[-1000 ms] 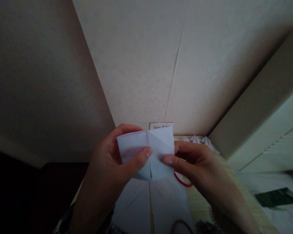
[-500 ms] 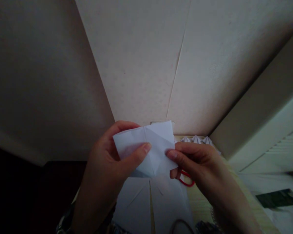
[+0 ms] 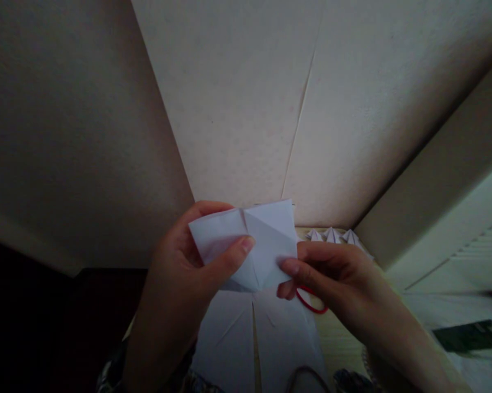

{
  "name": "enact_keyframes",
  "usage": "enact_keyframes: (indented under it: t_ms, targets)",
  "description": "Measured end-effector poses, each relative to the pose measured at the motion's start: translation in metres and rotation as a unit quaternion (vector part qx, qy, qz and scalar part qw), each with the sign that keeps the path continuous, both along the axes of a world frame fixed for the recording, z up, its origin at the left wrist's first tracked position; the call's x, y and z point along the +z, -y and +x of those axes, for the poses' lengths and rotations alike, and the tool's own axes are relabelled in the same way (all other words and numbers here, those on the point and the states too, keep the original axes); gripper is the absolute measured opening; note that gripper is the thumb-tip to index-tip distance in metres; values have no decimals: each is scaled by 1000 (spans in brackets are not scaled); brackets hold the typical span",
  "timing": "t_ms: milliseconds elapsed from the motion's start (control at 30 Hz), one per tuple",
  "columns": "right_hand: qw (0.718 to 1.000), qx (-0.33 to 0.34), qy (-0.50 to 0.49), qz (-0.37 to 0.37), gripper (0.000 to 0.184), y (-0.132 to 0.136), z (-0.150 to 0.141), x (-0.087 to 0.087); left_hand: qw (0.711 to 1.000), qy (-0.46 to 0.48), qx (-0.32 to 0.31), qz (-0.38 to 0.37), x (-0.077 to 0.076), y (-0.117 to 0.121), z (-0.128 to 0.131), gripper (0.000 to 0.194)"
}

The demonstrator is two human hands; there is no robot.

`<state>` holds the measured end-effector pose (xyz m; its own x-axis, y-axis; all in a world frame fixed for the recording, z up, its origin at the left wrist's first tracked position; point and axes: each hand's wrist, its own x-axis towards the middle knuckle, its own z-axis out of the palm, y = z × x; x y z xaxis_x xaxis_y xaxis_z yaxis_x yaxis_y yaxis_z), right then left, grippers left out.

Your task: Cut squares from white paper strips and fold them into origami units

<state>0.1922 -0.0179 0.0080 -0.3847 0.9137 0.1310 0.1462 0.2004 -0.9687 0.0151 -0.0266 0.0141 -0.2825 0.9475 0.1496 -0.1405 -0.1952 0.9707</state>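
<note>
A folded white piece of paper (image 3: pixel 270 234) with crease lines is held up between my two hands. My left hand (image 3: pixel 205 256) grips its left part, thumb pressed across the front near the middle crease and fingers behind. At the lower right edge, my right hand (image 3: pixel 323 267) pinches the paper between thumb and fingers. Below lie white paper sheets (image 3: pixel 225 344) with a narrow gap between them. A red loop (image 3: pixel 317 310), perhaps a scissors handle, shows partly behind my right hand.
Several pointed folded paper pieces (image 3: pixel 331 235) stand at the back right of the light wooden tabletop (image 3: pixel 340 349). A pale wall (image 3: pixel 238 109) rises directly behind. A dark green flat item (image 3: pixel 469 335) lies on a white surface at the right. A dark cord-like curve (image 3: pixel 309 371) lies near the front.
The folded paper has tilted, its right side rising a little. My right hand has shifted its pinch slightly along the right edge; my left hand keeps its grip.
</note>
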Motion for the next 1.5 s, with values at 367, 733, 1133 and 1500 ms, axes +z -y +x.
enact_keyframes:
  t_ms: [367, 733, 1133, 1500]
  targets:
    - [994, -42, 31, 100, 20, -1, 2, -1, 999, -8, -27, -27, 6, 6, 7, 23]
    - [986, -146, -31, 72, 30, 5, -4, 0, 991, -50, -93, -77, 9, 9, 7, 19]
    - [993, -114, -22, 9, 30, 2, 2, -2, 964, -160, -199, -73, 1, -2, -6, 20]
    - [993, -105, 2, 54, 27, 1, 1, -1, 994, -55, -75, -65, 8, 4, 2, 12]
